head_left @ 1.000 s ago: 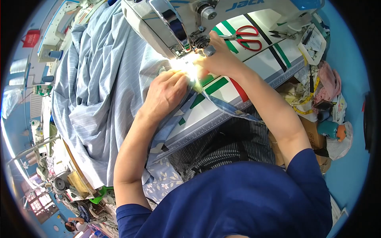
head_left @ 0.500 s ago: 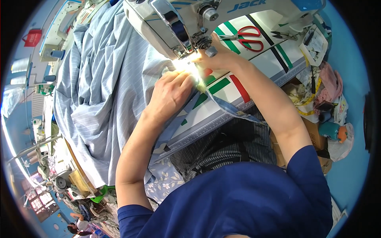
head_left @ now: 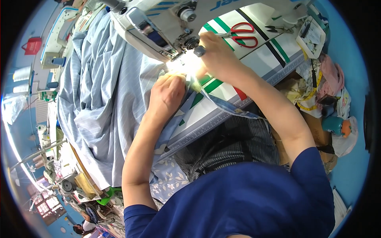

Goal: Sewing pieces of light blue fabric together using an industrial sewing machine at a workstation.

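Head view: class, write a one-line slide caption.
Left hand and right hand guide blue striped fabric under a sewing machine.

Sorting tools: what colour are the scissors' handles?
Red, on the scissors lying on the table; head view.

A garment workshop: industrial sewing machine (head_left: 166, 23), heaped striped fabric (head_left: 103, 99).

Fabric (head_left: 99, 99) lies left of the sewing machine (head_left: 158, 20); scissors (head_left: 242, 33) lie right, apparently on the table (head_left: 222, 115).
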Tool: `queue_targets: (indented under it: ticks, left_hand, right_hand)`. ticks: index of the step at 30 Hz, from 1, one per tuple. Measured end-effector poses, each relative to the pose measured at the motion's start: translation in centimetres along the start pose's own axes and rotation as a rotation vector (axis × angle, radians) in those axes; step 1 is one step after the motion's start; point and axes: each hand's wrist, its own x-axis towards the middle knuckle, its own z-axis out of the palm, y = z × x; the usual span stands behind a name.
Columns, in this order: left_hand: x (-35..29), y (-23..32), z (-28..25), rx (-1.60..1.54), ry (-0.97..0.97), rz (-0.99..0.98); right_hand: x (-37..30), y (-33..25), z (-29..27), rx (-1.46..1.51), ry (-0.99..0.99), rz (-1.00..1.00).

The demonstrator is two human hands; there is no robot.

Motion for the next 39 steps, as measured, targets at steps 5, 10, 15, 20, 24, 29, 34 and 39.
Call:
queue_targets:
  ticks: [5, 10, 15, 20, 24, 29, 34, 39]
  left_hand:
    - [-0.3, 0.2, -0.1, -0.107, 0.046, -0.12]
    - [-0.6, 0.4, -0.6, -0.186, -0.005, -0.344]
    - [-1.0, 0.4, -1.0, -0.207, -0.075, -0.452]
    - [-1.2, 0.1, -0.7, -0.169, -0.049, -0.406]
    - [-0.9, 0.2, -0.5, -0.186, -0.002, -0.346]
    - [-0.3, 0.3, -1.1, -0.162, -0.059, -0.334]
    - [0.3, 0.0, -1.7, -0.119, -0.146, -0.288]
    - [0.9, -0.4, -2.2, -0.151, -0.157, -0.22]
  right_hand:
    - [-5.2, -4.2, -2.3, 0.19, -0.053, 0.102]
    - [-5.0, -7.2, -0.9, 0.393, -0.028, 0.231]
    - [-4.5, -7.1, -0.5, 0.811, -0.21, 0.381]
    - [-5.0, -5.6, -0.4, 0.455, -0.005, -0.017]
    - [-4.4, -4.5, 0.3, 0.152, 0.078, -0.147]
    - [-4.0, -5.1, 1.1, 0.086, 0.08, -0.177]
    - [-4.1, -5.8, 1.7, 0.15, 0.118, -0.074]
    - [-3.7, -6.3, 1.7, 0.34, 0.174, 0.051]
